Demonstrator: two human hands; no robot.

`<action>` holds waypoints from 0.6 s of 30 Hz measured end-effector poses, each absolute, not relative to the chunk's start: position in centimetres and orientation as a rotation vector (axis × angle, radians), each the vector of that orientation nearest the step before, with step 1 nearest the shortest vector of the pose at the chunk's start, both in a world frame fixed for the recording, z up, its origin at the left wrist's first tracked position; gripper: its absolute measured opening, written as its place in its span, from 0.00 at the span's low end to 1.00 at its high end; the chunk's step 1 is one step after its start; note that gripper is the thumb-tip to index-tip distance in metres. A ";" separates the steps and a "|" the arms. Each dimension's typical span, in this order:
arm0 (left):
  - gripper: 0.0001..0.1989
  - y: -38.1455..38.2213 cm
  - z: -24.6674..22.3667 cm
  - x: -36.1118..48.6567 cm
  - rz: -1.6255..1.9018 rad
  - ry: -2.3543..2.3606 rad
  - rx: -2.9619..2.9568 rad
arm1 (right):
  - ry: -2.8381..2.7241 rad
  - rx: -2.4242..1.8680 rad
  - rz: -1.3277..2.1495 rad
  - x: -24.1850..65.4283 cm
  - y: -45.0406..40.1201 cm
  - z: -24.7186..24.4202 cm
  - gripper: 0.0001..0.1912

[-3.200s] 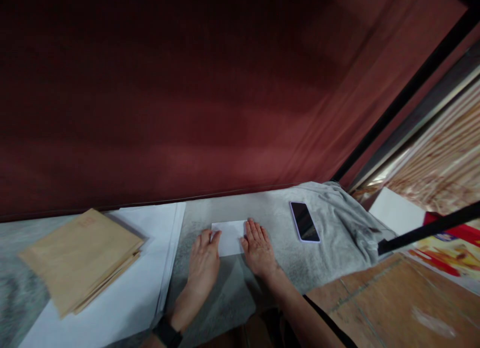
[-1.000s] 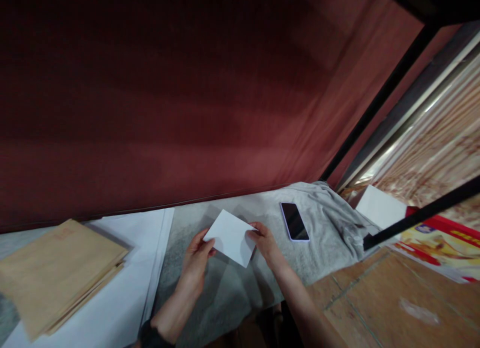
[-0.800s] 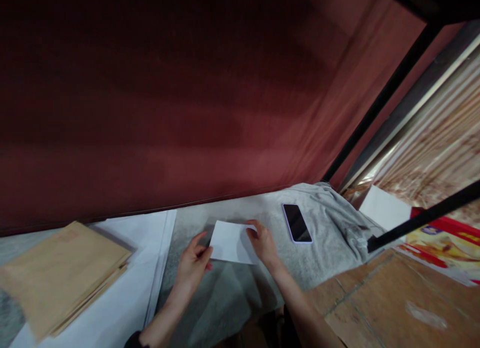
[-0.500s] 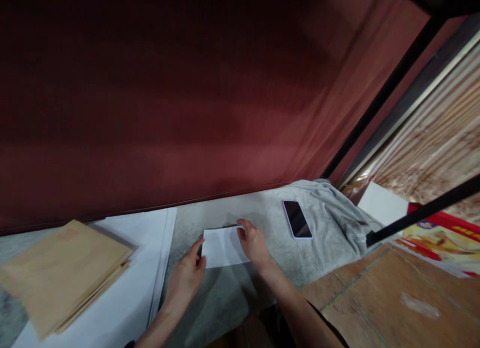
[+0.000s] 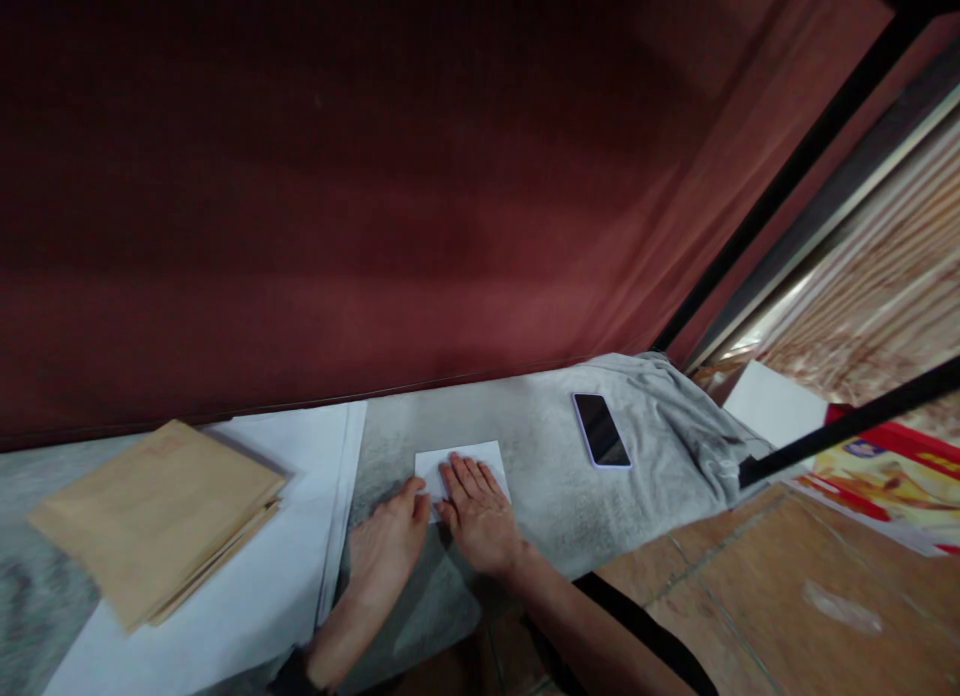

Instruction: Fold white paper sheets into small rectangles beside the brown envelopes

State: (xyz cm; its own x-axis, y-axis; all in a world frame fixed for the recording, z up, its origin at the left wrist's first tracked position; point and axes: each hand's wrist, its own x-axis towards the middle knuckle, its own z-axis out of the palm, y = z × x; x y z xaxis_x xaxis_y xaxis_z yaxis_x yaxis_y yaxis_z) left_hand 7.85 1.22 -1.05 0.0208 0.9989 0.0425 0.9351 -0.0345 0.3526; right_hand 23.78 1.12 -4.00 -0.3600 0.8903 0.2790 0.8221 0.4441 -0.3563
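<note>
A small white sheet of paper [image 5: 485,453] lies on the grey cloth, and its near edge is partly covered by my hands. My right hand [image 5: 480,516] rests flat on it, fingers stretched out and slightly spread. At the paper's left edge is my left hand [image 5: 394,536], its fingers curled and the thumb and forefinger closed on the near left corner. Whether the paper is folded there is hard to see.
Brown paper envelopes [image 5: 161,526] lie stacked on large white sheets [image 5: 300,546] to the left. A phone [image 5: 602,431] lies on the grey cloth [image 5: 667,426] to the right. Black metal bars and a red-and-yellow box [image 5: 892,476] are at far right; a dark red panel stands behind.
My right hand has moved from gripping the paper's right edge to lying flat on top of it. The paper now looks shorter from side to side. The view has shifted slightly.
</note>
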 end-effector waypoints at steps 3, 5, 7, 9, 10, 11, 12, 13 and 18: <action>0.21 1.2 -1.9 9.4 0.669 1.839 2.359 | -2.326 -1.426 0.186 24.2 1.2 -4.3 0.28; 0.25 1.4 -3.1 10.3 0.769 1.688 2.495 | -2.378 -1.381 0.177 24.5 1.3 -4.5 0.31; 0.29 1.8 -4.5 10.8 0.755 1.647 2.561 | -2.401 -1.349 0.157 24.7 1.4 -4.7 0.33; 0.30 2.0 -5.5 10.8 0.708 1.674 2.588 | -2.383 -1.357 0.128 24.9 1.5 -4.8 0.32; 0.31 2.1 -5.9 10.7 0.690 1.693 2.597 | -2.366 -1.371 0.113 25.1 1.6 -4.9 0.31; 0.31 2.2 -6.1 10.7 0.676 1.713 2.604 | -2.348 -1.391 0.100 25.3 1.7 -4.9 0.31; 0.32 2.3 -6.2 10.7 0.664 1.738 2.608 | -2.329 -1.415 0.090 25.6 1.8 -4.9 0.30; 0.33 2.3 -6.2 10.7 0.653 1.762 2.611 | -2.312 -1.442 0.083 25.9 2.0 -5.0 0.30; 0.37 2.2 -5.8 10.8 0.594 1.810 2.610 | -2.205 -1.628 0.080 28.1 2.9 -4.9 0.28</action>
State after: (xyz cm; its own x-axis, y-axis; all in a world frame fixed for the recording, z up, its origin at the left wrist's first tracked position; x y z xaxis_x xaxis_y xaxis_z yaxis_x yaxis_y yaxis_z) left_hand 10.78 2.21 -5.83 0.3064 0.8868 0.3461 0.9195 -0.3698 0.1335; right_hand 28.14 2.93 -4.92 -0.2440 0.9287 0.2793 0.9059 0.3210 -0.2761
